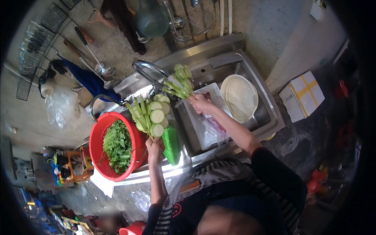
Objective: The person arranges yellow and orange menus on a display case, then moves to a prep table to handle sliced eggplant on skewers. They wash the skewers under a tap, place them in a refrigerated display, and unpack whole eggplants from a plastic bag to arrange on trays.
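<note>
My left hand (155,146) grips thin sticks bearing round zucchini slices (157,116) and cut green vegetable pieces, above the divider side of the sink. My right hand (201,103) is closed on the sticks of another bunch of skewered green vegetables (181,81), beside the curved metal faucet (149,68). Beneath my right forearm, a white tray (197,123) with clear plastic and something reddish lies in the steel sink basin (188,148). A cream colander (239,98) rests at the basin's right. Left of my left hand stands a red bucket (94,144) holding leafy greens (119,147).
A green plastic basket (171,144) stands between bucket and basin. Ladles (176,23), a strainer (200,23) and a blue cloth (85,79) hang on the wall. A taped white box (302,95) is on the right. Clear plastic (141,199) lies on the floor.
</note>
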Tool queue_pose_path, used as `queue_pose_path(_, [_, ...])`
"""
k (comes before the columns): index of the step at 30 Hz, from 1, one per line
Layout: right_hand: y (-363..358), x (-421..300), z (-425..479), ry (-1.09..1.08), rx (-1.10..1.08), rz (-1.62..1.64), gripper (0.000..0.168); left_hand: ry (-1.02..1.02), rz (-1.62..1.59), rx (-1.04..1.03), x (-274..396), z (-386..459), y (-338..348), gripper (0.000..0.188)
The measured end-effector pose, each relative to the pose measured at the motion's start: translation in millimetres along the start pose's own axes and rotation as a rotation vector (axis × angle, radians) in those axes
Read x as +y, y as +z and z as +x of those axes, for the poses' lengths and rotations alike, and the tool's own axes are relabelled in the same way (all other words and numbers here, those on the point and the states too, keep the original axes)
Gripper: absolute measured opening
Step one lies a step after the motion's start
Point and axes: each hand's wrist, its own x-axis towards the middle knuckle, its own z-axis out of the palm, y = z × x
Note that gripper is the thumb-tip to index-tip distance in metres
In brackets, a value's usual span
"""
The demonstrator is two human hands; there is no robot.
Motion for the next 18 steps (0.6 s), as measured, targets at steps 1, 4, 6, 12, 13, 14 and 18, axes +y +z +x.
queue_pose_path(1, [-8, 3, -4, -0.054, 0.059, -0.162, 0.023, -0.005, 0.025, 0.006, 1, 2, 1, 0.015])
queue_pose_path(4, [-40, 14, -27, -0.236, 0.151, -0.541, 0.022, -0.008, 0.127, 0.019, 5, 7, 10, 0.012])
queue_pose_path(6, [-56, 16, -54, -0.365, 0.145, -0.647, 0.023, 0.080, 0.209, -0.039, -14, 31, 4, 0.011])
queue_pose_path(12, [-109, 32, -120, -0.284, 0.310, -0.745, 0.025, 0.122, 0.484, -0.150, -26, 95, 37, 0.014])
queue_pose_path(13, [-118, 35, -129, -0.288, 0.335, -0.715, 0.026, 0.108, 0.573, -0.142, -27, 108, 47, 0.015])
queue_pose_path(14, [-124, 38, -135, -0.292, 0.360, -0.685, 0.027, 0.163, 0.674, -0.148, -27, 120, 53, 0.016])
queue_pose_path(18, [-122, 23, -172, -0.165, 0.488, -0.396, 0.028, 0.379, 0.999, -0.141, -20, 150, 80, 0.024])
